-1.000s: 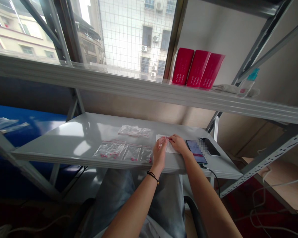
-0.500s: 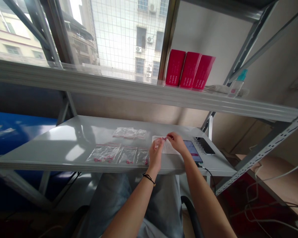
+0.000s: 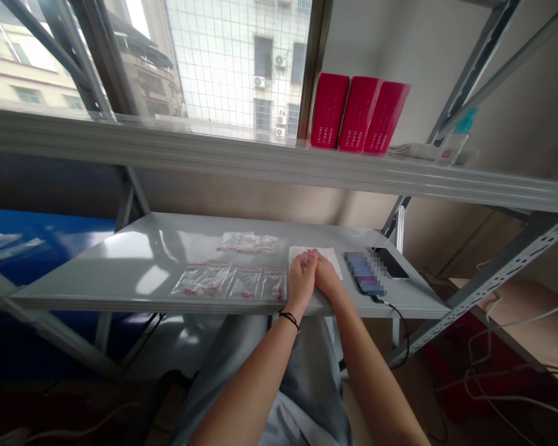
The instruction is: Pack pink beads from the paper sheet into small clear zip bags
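Note:
My left hand (image 3: 302,277) is closed around what looks like a clear plastic bag (image 3: 304,262). My right hand (image 3: 326,274) presses against it from the right, fingers curled in and partly hidden. Small pink pieces (image 3: 312,251) show at the fingertips, too small to make out in kind. Beneath both hands lies a white sheet of paper (image 3: 333,258). To the left, along the front edge, are clear zip bags (image 3: 244,282) with little pink-red pieces inside. Farther back lie more clear bags (image 3: 246,242), flat on the table.
Two phones, one with a lit screen (image 3: 363,272) and a dark one (image 3: 390,263), lie to the right; a cable (image 3: 397,310) hangs off the edge. Overhead, a shelf (image 3: 242,166) carries several red boxes (image 3: 329,111) and a spray bottle (image 3: 454,145). A metal post (image 3: 502,266) stands right.
My right hand has moved in against my left, and the two hands are now together over the paper. The view has tilted slightly downward.

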A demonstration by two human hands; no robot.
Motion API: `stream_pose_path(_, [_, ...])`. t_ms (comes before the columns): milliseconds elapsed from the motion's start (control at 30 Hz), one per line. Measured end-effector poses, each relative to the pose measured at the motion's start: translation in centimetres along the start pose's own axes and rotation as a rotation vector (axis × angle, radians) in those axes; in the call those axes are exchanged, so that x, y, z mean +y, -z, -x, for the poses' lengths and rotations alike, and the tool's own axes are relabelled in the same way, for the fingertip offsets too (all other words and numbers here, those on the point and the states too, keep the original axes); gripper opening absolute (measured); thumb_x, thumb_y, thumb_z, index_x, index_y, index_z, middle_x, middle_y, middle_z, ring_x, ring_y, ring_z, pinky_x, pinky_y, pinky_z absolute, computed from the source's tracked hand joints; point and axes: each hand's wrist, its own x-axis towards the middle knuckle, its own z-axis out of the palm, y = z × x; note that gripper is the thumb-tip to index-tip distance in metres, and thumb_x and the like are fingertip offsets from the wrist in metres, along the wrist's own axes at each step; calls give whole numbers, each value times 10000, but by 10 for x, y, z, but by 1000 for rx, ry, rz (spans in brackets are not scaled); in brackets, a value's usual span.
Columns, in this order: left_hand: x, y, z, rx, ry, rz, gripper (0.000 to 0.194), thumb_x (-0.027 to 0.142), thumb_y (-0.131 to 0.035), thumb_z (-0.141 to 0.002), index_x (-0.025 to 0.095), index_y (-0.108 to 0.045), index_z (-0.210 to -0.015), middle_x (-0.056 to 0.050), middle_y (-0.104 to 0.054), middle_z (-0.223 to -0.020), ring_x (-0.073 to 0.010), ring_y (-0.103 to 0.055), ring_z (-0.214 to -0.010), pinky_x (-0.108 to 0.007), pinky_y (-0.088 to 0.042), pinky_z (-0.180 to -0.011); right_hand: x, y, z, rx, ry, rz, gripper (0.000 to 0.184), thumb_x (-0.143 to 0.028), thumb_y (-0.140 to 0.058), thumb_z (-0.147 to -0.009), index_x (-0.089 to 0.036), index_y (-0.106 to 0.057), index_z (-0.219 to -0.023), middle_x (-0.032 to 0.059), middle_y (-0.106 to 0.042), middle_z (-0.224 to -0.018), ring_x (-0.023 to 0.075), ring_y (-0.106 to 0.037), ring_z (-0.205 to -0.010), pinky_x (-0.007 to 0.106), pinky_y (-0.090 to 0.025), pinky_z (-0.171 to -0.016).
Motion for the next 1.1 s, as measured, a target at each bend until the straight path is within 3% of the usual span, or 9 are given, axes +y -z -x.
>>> stream_pose_path(200, [-2, 0, -1, 21, 5, -6, 270, 480, -733, -871, 220, -732, -942, -107, -763, -965, -310, -694, -1028, -408, -501, -953, -5, 0, 1, -3, -26, 54, 295, -202, -502, -1010, -144, -719, -1200, 194, -693, -1187, 292, -624, -1099, 355, -474, -988])
stream_pose_path(533, [0, -1, -1, 4, 6, 50, 281, 485, -652, -929, 218, -727, -976, -84, -760, -1025, -269, -691, -1022, -378, -494, -947, -4, -6, 2, 17, -70, 65, 281, -195, -487, -1026, -163, -689, -1219, 173, -688, -1175, 276, -622, -1077, 337, -474, -957])
stream_pose_path(767, [6, 0, 0, 69, 20, 126, 301, 504, -600, -949, 212, -665, -920, -44, -711, -933, -233, -666, -933, -342, -501, -851, -8, 4, 4, 115, -122, 6, 228, -161, -497, -1000, -205, -720, -1006, 135, -704, -1052, 259, -619, -1023, 319, -478, -916])
stream_pose_path(933, [4, 2, 0, 84, 24, 145, 299, 493, -599, -951, 205, -671, -986, -51, -714, -992, -225, -660, -957, -335, -497, -871, -27, 15, 46, 331, -266, -64, 353, -238, -345, -1065, -167, -682, -1137, 161, -666, -1073, 251, -628, -903, 350, -497, -837])
stream_pose_path(1000, [3, 3, 0, 87, 24, 141, 305, 494, -592, -954, 203, -672, -999, -50, -713, -999, -222, -657, -959, -331, -499, -873, -38, 14, 67, 403, -261, -156, 337, -278, -365, -1069, -185, -683, -1129, 150, -669, -1064, 247, -638, -903, 347, -504, -837])
stream_pose_path(1100, [3, 6, 1, 107, 11, 126, 350, 523, -551, -971, 198, -666, -1032, -50, -705, -1023, -218, -652, -984, -325, -501, -887, -47, 12, 86, 341, -143, -313, 252, -267, -460, -1035, -214, -702, -1079, 112, -693, -1027, 237, -661, -923, 324, -515, -830])
